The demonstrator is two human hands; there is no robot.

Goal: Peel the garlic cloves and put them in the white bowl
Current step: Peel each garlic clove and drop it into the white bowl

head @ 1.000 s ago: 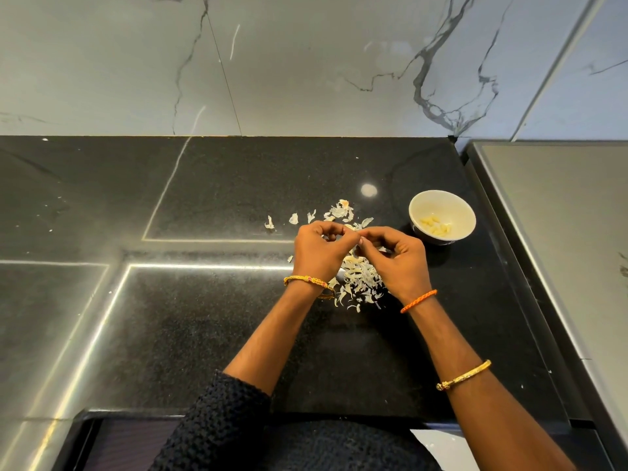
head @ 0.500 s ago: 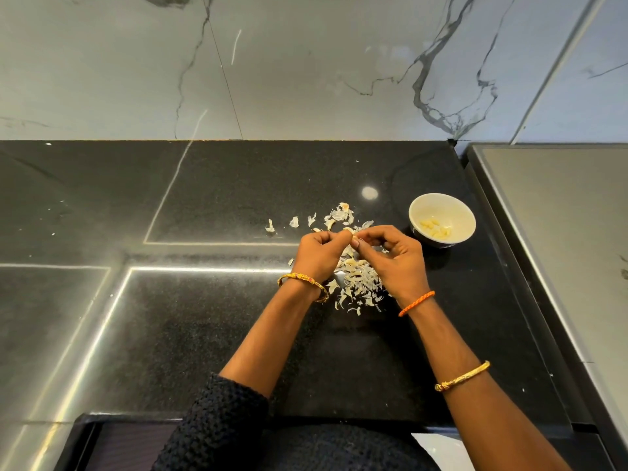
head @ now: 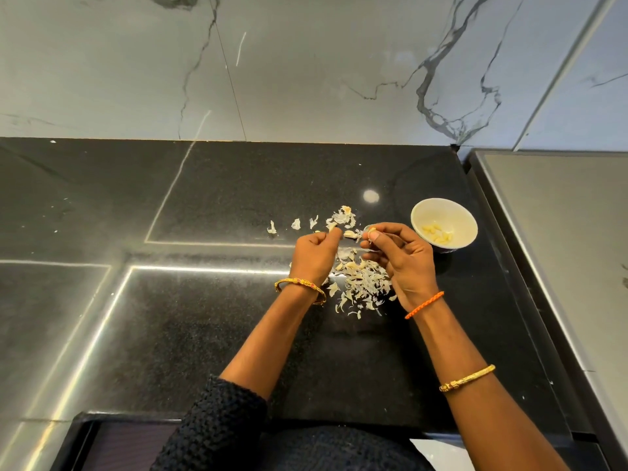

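The left hand (head: 314, 254) hovers over the black counter (head: 204, 334) with fingers curled, pinching a scrap of garlic skin (head: 331, 226) at their tips. Just right of it, apart, the right hand (head: 406, 263) pinches a garlic clove (head: 372, 230) between thumb and forefinger, above the heap of peelings (head: 362, 283). Further right stands the white bowl (head: 443, 209), holding peeled cloves (head: 437, 233).

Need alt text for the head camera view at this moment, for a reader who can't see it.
A person's right hand pinches a garlic clove while the left hand pinches a scrap of skin, both above a pile of peelings on a black countertop. A white bowl holding peeled cloves stands to the right.
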